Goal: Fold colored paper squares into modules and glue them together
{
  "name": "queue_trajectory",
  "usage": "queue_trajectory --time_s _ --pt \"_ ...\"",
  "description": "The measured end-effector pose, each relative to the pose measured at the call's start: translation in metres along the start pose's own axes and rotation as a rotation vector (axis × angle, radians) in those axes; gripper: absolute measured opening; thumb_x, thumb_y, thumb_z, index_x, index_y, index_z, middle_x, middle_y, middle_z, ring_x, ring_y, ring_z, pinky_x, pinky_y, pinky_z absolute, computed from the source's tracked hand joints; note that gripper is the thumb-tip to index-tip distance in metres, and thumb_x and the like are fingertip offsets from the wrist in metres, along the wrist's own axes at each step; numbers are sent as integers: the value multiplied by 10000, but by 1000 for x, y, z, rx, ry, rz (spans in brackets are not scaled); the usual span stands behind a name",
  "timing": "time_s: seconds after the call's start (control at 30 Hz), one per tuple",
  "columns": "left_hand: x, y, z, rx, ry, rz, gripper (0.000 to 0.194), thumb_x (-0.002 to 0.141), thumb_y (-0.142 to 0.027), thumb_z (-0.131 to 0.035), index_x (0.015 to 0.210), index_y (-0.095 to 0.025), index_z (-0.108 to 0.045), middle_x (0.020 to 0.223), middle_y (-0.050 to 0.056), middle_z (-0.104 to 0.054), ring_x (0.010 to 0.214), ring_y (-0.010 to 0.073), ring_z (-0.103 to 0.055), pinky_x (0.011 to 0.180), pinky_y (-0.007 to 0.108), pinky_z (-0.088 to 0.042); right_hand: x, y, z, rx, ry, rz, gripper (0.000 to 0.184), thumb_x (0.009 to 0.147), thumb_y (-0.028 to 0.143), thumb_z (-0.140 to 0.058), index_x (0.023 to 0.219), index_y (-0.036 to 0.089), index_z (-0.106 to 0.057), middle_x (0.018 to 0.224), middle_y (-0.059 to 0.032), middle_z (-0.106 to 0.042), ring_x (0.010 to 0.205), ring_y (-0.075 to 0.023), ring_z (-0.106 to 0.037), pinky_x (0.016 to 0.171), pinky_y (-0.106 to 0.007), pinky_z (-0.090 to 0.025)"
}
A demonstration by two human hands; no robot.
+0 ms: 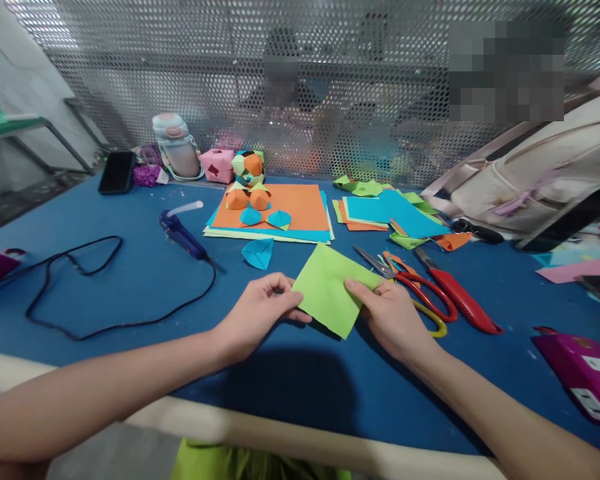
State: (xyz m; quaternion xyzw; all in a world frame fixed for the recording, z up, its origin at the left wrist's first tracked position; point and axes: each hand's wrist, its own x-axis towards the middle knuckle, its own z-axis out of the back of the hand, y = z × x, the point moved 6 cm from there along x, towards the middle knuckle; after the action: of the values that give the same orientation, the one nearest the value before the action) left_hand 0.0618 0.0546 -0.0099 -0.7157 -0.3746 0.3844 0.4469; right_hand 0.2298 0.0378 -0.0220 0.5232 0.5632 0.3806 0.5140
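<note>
A square of light green paper (333, 290) is held above the blue table, one corner pointing away from me and faint crease lines on it. My left hand (265, 310) pinches its left corner between thumb and fingers. On the opposite corner, my right hand (387, 310) grips with the thumb on top and the fingers hidden underneath. Just beyond the paper lies a folded blue paper piece (259, 253). Close to my right hand are scissors with red handles (427, 287) and a red-handled cutter (460, 297); a yellow handle (435, 319) shows partly under them.
Stacked coloured sheets (305, 207) bear folded paper shapes (250, 195). More cut paper (375, 207) lies to their right. A glue gun (183, 233) trails a black cord on the left. Behind stand a bottle (177, 150) and mesh panel (305, 87); a bag (525, 173) is at right.
</note>
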Motion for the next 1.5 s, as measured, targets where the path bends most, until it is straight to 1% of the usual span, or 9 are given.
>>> queue_trajectory --time_s 0.2,0.37,0.6,0.8,0.9,1.07,1.2,1.3,1.5 --pt "3 -3 1 -111 -42 80 246 695 -195 -676 630 -138 -445 592 -24 -556 533 101 -620 555 227 -546 4 -2 0 101 50 22 305 644 322 -752 910 193 -674 910 -55 -709 807 -220 -651 753 -376 -508" --pt "5 -3 6 -96 -62 76 209 711 -156 -653 692 -149 -444 540 -41 -564 494 116 -634 520 221 -550 9 -7 12 -116 18 55 295 619 338 -761 852 190 -657 812 -28 -682 733 -185 -617 700 -326 -497" --pt "15 3 17 3 -92 70 133 771 -158 -592 812 -143 -466 590 22 -654 485 113 -635 527 222 -556 7 12 11 -613 86 214 190 683 366 -678 729 184 -647 679 12 -615 622 -139 -532 573 -246 -425" --pt "15 4 16 135 -77 86 128 757 -164 -625 786 -128 -505 588 15 -644 516 107 -634 558 226 -564 3 13 10 -627 84 127 309 709 401 -652 938 194 -672 833 -10 -692 711 -187 -613 612 -276 -477" --pt "14 5 13 147 -56 88 141 752 -178 -638 776 -126 -510 610 22 -653 530 104 -638 574 220 -563 3 14 11 -623 30 126 264 714 392 -644 873 191 -709 772 -11 -707 671 -190 -623 586 -281 -480" --pt "17 6 14 12 -49 103 79 783 -147 -590 779 -124 -515 627 29 -651 577 110 -651 603 232 -571 3 18 12 -618 0 284 141 690 282 -645 781 231 -740 769 -6 -727 698 -202 -659 644 -315 -525" --pt "20 8 18 -53 -38 145 10 809 -113 -526 803 -119 -521 678 63 -669 580 126 -660 589 252 -575 -1 22 5 -670 162 545 244 738 183 -564 891 271 -732 902 -3 -728 815 -201 -682 759 -341 -546" --pt "21 7 20 -73 -36 159 58 819 -83 -476 825 -118 -522 662 68 -667 572 132 -661 578 259 -576 -7 22 0 -737 288 713 326 784 129 -497 999 263 -701 1019 -19 -701 934 -188 -660 837 -345 -535" --pt "22 6 22 -102 -59 142 87 800 -62 -463 840 -112 -522 661 66 -657 559 131 -655 582 268 -578 -13 18 0 -889 387 854 403 824 75 -446 1126 261 -637 1155 -49 -640 1026 -179 -619 859 -333 -530"
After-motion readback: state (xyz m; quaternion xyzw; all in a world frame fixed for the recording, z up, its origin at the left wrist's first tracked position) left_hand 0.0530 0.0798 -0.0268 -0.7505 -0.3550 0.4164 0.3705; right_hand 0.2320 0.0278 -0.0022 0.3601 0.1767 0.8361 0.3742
